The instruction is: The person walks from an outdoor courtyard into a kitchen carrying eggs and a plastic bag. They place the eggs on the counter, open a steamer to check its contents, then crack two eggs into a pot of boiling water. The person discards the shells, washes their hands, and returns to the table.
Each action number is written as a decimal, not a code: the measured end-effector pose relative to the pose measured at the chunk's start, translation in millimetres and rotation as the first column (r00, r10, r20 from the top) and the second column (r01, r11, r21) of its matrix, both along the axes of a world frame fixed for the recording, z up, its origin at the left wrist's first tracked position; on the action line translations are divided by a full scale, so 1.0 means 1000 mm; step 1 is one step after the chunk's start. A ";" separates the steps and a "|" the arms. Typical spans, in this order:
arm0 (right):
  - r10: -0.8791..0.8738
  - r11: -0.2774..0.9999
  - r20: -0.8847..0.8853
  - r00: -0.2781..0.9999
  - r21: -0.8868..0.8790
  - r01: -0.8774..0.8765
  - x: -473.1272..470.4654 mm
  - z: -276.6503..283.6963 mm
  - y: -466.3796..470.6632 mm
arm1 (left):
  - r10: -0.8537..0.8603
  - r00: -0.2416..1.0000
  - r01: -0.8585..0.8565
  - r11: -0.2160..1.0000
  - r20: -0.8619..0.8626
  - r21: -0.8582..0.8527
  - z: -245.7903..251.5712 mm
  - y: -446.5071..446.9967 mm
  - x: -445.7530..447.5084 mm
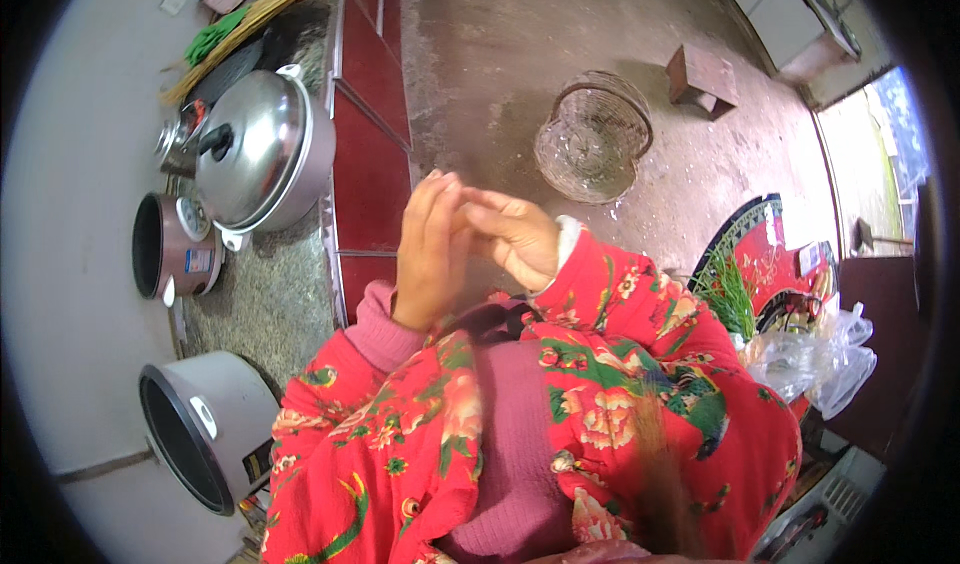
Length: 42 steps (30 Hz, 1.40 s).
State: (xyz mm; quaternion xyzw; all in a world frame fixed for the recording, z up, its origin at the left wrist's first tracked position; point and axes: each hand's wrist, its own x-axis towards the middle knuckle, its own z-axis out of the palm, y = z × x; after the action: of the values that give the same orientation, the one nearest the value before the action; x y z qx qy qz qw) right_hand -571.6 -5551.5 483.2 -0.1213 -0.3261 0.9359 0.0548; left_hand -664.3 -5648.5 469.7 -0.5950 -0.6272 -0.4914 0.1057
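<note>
My left hand (427, 256) is raised before my chest, its fingers stretched upward and lying close together. Facing it, my right hand (521, 237) is loosely curved, and its fingertips meet the left fingers. I see nothing held in either hand, though the left one hides part of the space between the palms. Beyond them on the floor stands a wicker basket (592, 144) with an arched handle. To the left, on a stone counter (285, 294), sits a large metal pot (259, 151) with its lid on.
Two rice cookers, one pinkish (176, 245) and one grey (217, 414), stand open along the counter. A straw broom (240, 38) lies farther back. On the floor is a small wooden stool (701, 80). Green stalks (724, 294) and plastic bags (810, 357) lie on a round red table (765, 241).
</note>
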 end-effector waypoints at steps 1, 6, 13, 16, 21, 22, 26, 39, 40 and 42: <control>-0.062 0.998 -0.030 0.998 -0.012 0.061 0.001 0.000 0.004 | -0.049 0.998 0.049 0.999 0.029 0.008 -0.002 0.010 -0.003; -0.376 0.925 0.004 0.927 0.063 0.375 0.018 -0.012 0.029 | -0.339 0.941 0.339 0.941 0.012 -0.020 -0.017 0.065 -0.007; -0.690 0.724 -0.044 0.723 -0.062 0.687 0.050 -0.019 0.063 | -0.643 0.762 0.647 0.755 -0.072 0.105 -0.014 0.148 0.003; -0.752 0.659 -0.144 0.643 -0.137 0.740 0.056 -0.010 0.086 | -0.724 0.679 0.735 0.671 -0.121 0.104 -0.003 0.191 0.013; -0.791 0.599 -0.222 0.570 -0.094 0.795 0.043 0.009 0.131 | -0.822 0.550 0.832 0.524 -0.148 0.185 0.026 0.249 -0.005; -0.790 0.605 -0.191 0.583 -0.085 0.792 0.040 0.015 0.142 | -0.824 0.550 0.830 0.521 -0.135 0.198 0.032 0.258 -0.010; -0.792 0.599 -0.236 0.563 -0.121 0.791 0.017 0.031 0.173 | -0.826 0.553 0.826 0.526 -0.110 0.204 0.049 0.292 -0.029; -0.741 0.671 -0.083 0.666 -0.143 0.728 -0.109 0.032 0.332 | -0.612 0.777 0.629 0.765 -0.149 0.140 0.041 0.418 -0.154; -0.733 0.680 -0.093 0.674 -0.111 0.725 -0.117 0.032 0.342 | -0.618 0.770 0.635 0.764 -0.155 0.108 0.043 0.429 -0.161; -0.732 0.681 -0.087 0.676 -0.064 0.730 -0.134 0.031 0.378 | -0.616 0.773 0.632 0.769 -0.155 0.097 0.044 0.464 -0.178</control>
State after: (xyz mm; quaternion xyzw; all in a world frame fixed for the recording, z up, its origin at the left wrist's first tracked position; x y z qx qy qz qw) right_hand -706.0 -5173.9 514.2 -0.1925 -0.2362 0.8449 0.4396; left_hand -841.8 -5184.5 513.4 -0.7873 -0.3497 -0.5076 0.0142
